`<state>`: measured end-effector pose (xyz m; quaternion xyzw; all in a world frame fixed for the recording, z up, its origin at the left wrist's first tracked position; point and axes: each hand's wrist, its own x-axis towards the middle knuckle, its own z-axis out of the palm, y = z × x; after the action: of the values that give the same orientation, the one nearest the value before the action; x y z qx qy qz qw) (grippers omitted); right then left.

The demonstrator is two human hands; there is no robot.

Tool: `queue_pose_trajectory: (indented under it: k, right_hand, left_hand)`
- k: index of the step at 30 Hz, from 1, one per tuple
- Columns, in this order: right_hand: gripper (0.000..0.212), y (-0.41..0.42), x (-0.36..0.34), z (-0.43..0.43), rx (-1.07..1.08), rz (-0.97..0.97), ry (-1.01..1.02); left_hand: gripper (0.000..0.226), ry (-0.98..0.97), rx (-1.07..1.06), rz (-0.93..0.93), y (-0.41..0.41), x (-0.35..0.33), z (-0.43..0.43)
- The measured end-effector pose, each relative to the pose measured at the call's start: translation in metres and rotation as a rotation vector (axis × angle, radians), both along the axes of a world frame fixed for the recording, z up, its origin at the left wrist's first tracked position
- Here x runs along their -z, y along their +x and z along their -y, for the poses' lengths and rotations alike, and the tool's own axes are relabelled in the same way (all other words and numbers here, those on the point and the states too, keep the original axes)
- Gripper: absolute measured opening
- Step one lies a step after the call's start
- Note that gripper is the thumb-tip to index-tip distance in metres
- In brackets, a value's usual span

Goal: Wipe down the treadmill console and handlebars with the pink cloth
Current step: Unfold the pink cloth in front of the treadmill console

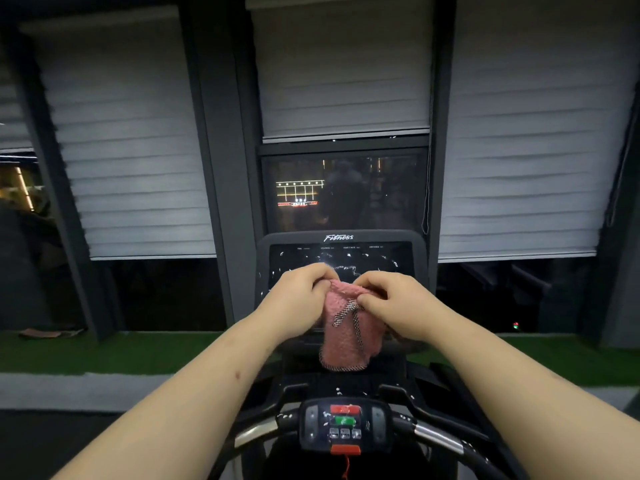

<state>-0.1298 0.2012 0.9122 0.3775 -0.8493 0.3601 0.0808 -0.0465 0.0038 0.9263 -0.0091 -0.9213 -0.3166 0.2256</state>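
Treadmill console [381, 254] rises at the middle of the view, with three wide grey blinds [128, 140] behind it, the middle one raised above a dark window pane [346, 192] that carries faint reflections of lights. A strip of green turf [104, 351] runs across the floor on both sides of the machine. The console's black screen, under the word "Fitness", is flecked with white specks and smears. Lower down, the handlebars [258, 432] curve out to both sides with silver sections, and they also carry white flecks. Between them sits a small control panel [344, 426] with a red button above a green one (its other keys are too small to read), and a red clip [345, 450] with a cord at its lower edge. Both bare forearms reach forward over the bars. The left hand [299, 294] has its fingers curled tightly round the upper left edge of the pink cloth [346, 334], while the right hand [391, 303] pinches the upper right edge between thumb and bent fingers. The cloth is bunched between the two hands in front of the lower part of the screen and hangs down from them, a checked trim showing along its folds and bottom hem; whether it touches the screen cannot be told.
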Motion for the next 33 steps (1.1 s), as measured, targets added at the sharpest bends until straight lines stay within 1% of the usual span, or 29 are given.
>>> queue_pose_trajectory:
  k: [6,10,12,14,16,17,18,19,20,21,22,23,26,28,30,33]
  right_hand:
    - [0.023,-0.037,-0.012,0.04,0.067,0.047,0.022]
    - [0.022,-0.055,-0.015,0.063,0.129,0.092,-0.11]
    - [0.024,-0.062,-0.017,0.07,0.143,0.088,-0.114]
    - [0.026,-0.069,-0.018,0.077,0.126,0.077,-0.069]
    - [0.012,-0.073,-0.016,0.081,0.078,0.092,-0.026]
    - [0.018,-0.076,-0.013,0.082,0.053,0.107,0.011]
    - [0.029,-0.079,-0.01,0.082,0.043,0.103,0.059]
    - [0.033,-0.082,-0.007,0.083,0.064,0.073,0.118]
    - [0.03,-0.087,-0.004,0.084,0.088,0.028,0.152]
    - [0.023,-0.09,-0.003,0.086,0.101,-0.014,0.151]
    - [0.018,-0.094,-0.001,0.086,0.107,-0.034,0.108]
    - [0.018,-0.097,0.001,0.085,0.1,-0.027,0.04]
    - [0.023,-0.105,0.005,0.077,0.035,0.113,-0.224]
    - [0.023,-0.113,0.009,0.069,0.0,0.166,-0.367]
    - [0.026,-0.125,0.011,0.062,-0.03,0.203,-0.507]
    - [0.036,-0.144,0.008,0.052,-0.079,0.344,-0.751]
  left_hand:
    - [0.025,0.0,0.07,-0.001,-0.038,-0.015,0.05]
    - [0.023,-0.022,0.135,-0.014,-0.066,-0.019,0.078]
    - [0.024,-0.012,0.203,-0.027,-0.077,-0.018,0.089]
    - [0.024,-0.003,0.273,-0.019,-0.086,-0.017,0.099]
    - [0.023,-0.048,0.323,0.032,-0.095,-0.015,0.109]
    - [0.028,-0.105,0.33,0.065,-0.1,-0.014,0.113]
    - [0.034,-0.167,0.327,0.092,-0.105,-0.011,0.117]
    - [0.037,-0.209,0.315,0.111,-0.11,-0.009,0.12]
    - [0.035,-0.215,0.301,0.115,-0.115,-0.006,0.121]
    - [0.03,-0.178,0.287,0.109,-0.119,-0.004,0.122]
    - [0.025,-0.114,0.275,0.098,-0.124,-0.001,0.123]
    - [0.02,-0.036,0.268,0.085,-0.127,0.0,0.123]
    - [0.012,0.251,0.289,0.066,-0.135,0.002,0.122]
    - [0.006,0.436,0.305,0.083,-0.138,0.002,0.121]
    - [0.01,0.564,0.288,0.104,-0.144,0.001,0.116]
    - [0.018,0.714,0.205,0.133,-0.154,-0.001,0.105]
